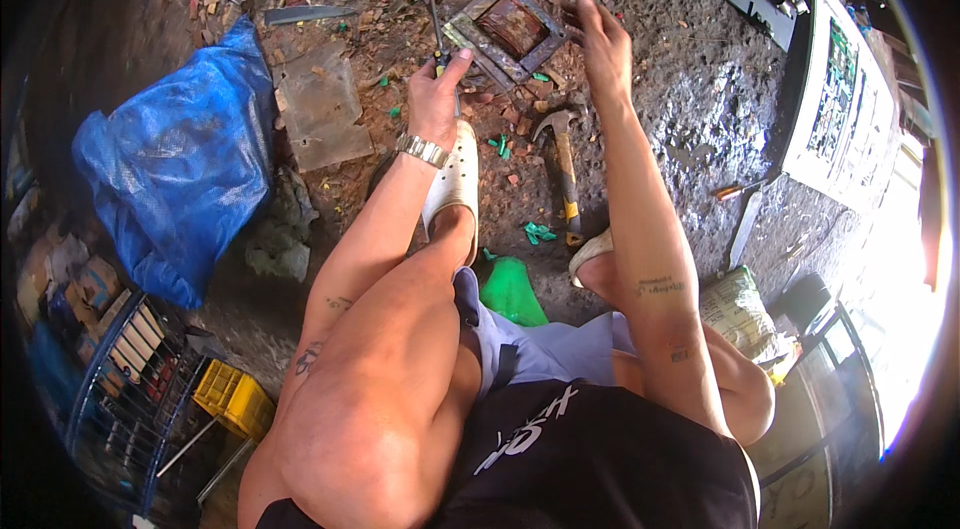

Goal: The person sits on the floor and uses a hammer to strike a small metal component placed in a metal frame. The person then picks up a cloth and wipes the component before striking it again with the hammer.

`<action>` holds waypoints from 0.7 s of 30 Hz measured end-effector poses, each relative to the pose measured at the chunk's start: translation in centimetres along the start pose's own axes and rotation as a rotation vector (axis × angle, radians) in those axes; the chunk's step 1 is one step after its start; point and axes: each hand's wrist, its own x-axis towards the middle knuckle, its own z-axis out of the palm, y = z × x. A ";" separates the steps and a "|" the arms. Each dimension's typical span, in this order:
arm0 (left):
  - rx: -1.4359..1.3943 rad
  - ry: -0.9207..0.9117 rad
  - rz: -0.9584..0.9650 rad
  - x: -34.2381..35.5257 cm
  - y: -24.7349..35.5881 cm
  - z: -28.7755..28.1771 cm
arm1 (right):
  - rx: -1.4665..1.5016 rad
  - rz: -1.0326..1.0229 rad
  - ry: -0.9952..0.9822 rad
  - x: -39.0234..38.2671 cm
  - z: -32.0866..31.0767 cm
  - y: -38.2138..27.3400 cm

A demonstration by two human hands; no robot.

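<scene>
My left hand [436,97], with a metal watch at its wrist, is closed round the black and yellow handle of a long thin screwdriver [435,17]. Its dark shaft points away from me, beside a square metal frame [545,51] on the ground. A reddish-brown block [513,26] sits in the frame's middle. My right hand [605,47] hovers just right of the frame, fingers stretched out and apart, holding nothing. Between my feet and the frame lies a claw hammer [566,169] with a black and yellow handle, its head toward the frame.
A blue tarp [185,159] bulges at the left, near a grey flat sheet [322,107]. Farther off lies a knife blade [305,14] among wood scraps. Green fragments [538,233] and a green plastic piece [512,291] are near my white clog [455,179]. A white panel [840,99] stands right.
</scene>
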 end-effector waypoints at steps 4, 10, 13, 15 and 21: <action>-0.013 -0.018 0.020 0.1 0.0 -0.2 | 0.159 -0.003 0.083 -4.0 -2.4 3.4; 0.027 -0.030 0.043 0.2 -0.2 -0.5 | 0.015 0.109 0.055 -10.9 -4.1 9.8; 0.006 -0.007 0.053 0.1 -0.3 -0.7 | 0.065 0.166 -0.003 -13.0 -4.3 12.0; 0.030 -0.009 0.048 0.1 -0.3 -0.8 | 0.024 0.187 -0.022 -13.8 -4.2 12.7; 0.040 -0.021 0.049 0.2 -0.4 -1.1 | -0.025 0.163 -0.057 -13.6 -3.9 12.5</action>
